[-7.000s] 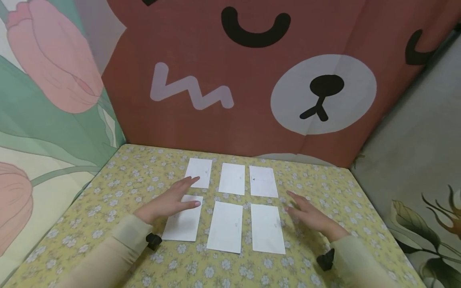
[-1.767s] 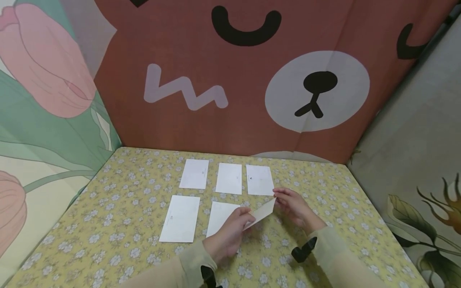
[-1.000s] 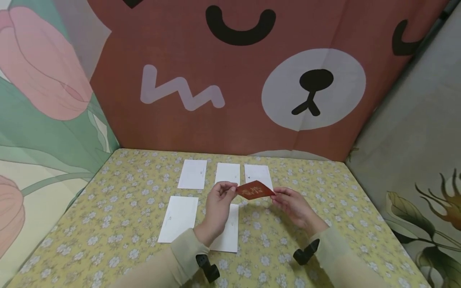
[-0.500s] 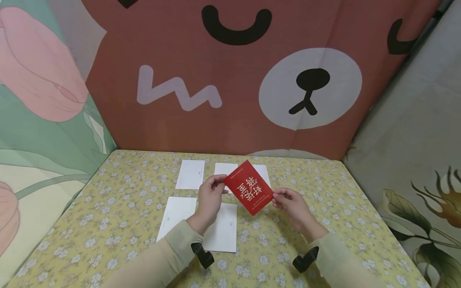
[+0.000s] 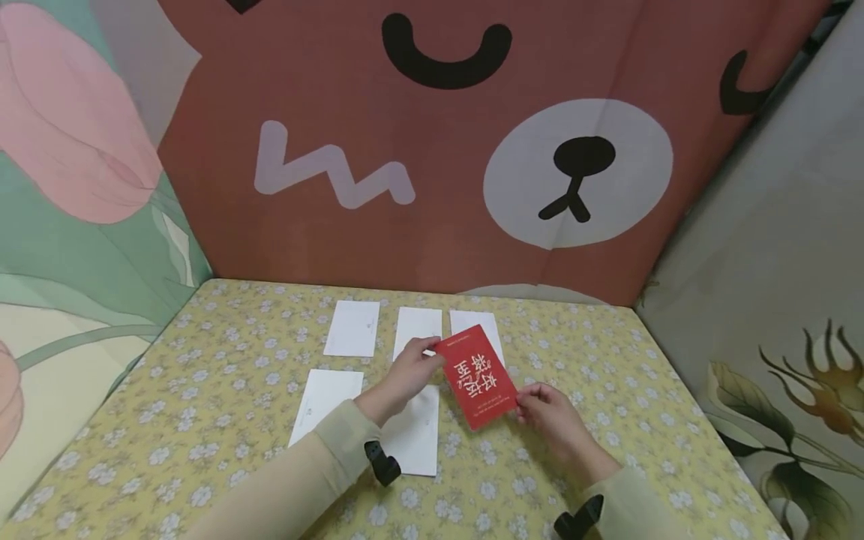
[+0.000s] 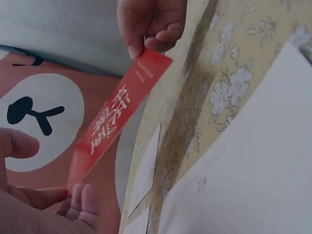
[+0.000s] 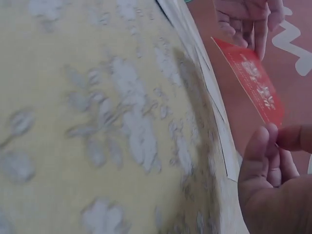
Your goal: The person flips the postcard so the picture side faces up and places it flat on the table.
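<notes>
A red card [image 5: 475, 379] with white Chinese characters is held tilted above the table, its printed face toward the head camera. My left hand [image 5: 403, 375] pinches its upper left corner. At the lower right corner, my right hand [image 5: 550, 416] pinches it between thumb and fingers. Both wrist views show the red card [image 6: 119, 117] stretched between the two hands. Below my left forearm lie two white cards, a near left card [image 5: 329, 401] and a near middle card [image 5: 415, 435], both partly covered. Behind the red card, a far right white card [image 5: 475, 321] is partly hidden.
Further white cards lie flat in the back row, a far left one [image 5: 352, 328] and a far middle one [image 5: 417, 326]. A yellow flowered cloth covers the table [image 5: 223, 420]. A brown bear-print backdrop [image 5: 337, 247] rises behind it, with printed cloths at both sides.
Both hands took up the near right white card and turned it over, so its red printed face shows. Lately the card and both hands have moved slightly lower in the head view.
</notes>
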### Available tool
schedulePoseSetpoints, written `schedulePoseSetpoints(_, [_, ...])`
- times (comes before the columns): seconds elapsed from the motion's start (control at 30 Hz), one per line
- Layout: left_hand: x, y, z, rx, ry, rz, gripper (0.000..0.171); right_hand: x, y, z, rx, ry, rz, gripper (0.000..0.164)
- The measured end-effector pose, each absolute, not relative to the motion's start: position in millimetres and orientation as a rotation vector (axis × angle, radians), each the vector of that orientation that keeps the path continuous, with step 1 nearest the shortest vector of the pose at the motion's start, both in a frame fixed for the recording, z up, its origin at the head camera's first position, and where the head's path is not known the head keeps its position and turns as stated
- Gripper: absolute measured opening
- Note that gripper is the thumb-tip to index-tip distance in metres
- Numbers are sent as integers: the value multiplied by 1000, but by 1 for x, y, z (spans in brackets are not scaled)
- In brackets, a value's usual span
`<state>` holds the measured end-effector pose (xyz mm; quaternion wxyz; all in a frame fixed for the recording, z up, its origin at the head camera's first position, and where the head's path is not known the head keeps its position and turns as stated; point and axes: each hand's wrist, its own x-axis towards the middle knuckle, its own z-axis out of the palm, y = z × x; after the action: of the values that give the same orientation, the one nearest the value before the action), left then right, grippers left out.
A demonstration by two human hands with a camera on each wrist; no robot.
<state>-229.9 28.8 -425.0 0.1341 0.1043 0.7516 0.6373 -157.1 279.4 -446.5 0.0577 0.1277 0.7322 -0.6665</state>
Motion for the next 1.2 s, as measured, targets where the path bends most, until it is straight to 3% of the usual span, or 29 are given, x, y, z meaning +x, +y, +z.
schedulePoseSetpoints(0.33, [-238, 38, -437, 377, 2201, 1578, 62, -144, 285, -456, 403, 2290, -1796, 8])
schedulePoseSetpoints(0.6, [-238, 43, -440, 806, 2513, 1053, 61, -134, 291, -459, 310, 2326, -1687, 7])
schedulePoseSetpoints(0.83, [-234, 50, -435, 953, 2634, 671, 52, -127, 295, -458, 300, 2457, -1516, 45])
schedulePoseSetpoints(1.2, [-233, 59, -441, 898, 2643, 549, 58, -124, 292, -452, 238, 2560, -1216, 45])
